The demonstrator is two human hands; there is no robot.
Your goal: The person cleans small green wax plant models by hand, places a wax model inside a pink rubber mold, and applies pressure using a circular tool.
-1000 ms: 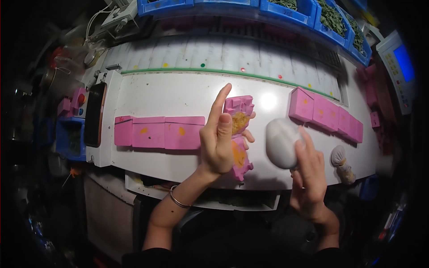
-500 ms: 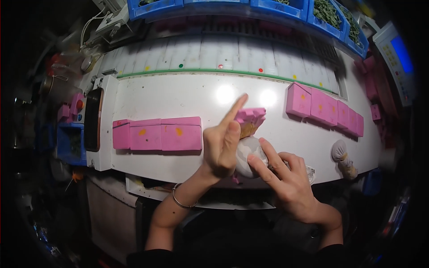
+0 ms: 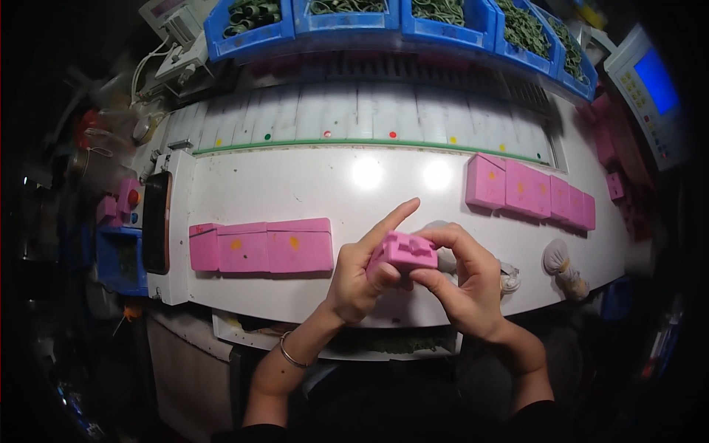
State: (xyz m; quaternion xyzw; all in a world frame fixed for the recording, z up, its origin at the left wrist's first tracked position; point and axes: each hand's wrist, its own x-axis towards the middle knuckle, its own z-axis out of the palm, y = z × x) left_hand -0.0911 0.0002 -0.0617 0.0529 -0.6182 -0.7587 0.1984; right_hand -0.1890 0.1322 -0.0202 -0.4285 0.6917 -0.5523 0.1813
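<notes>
A pink mould block (image 3: 405,252) with a notched top is between my hands. My left hand (image 3: 358,284) grips it, thumb on the near side, index finger stretched past it. Fingers of my right hand (image 3: 465,292) are closed around the block's right side. A grey-white cloth pouch (image 3: 509,277), largely hidden, sits behind and beside my right hand; whether that hand also touches it, I cannot tell. Farther right on the white worktop (image 3: 281,184) lies a second tied cloth pouch (image 3: 557,262).
Pink blocks form rows at left (image 3: 244,251) and right (image 3: 528,193). Behind are a ribbed white strip (image 3: 347,111) and blue bins (image 3: 447,33) of dried greenery. A dark-topped pad (image 3: 157,221) is at left, a control panel (image 3: 646,85) at upper right.
The open pink mould with yellow inside now appears folded together and lower. My right hand has moved from the white pouch onto the mould. The camera view has shifted slightly.
</notes>
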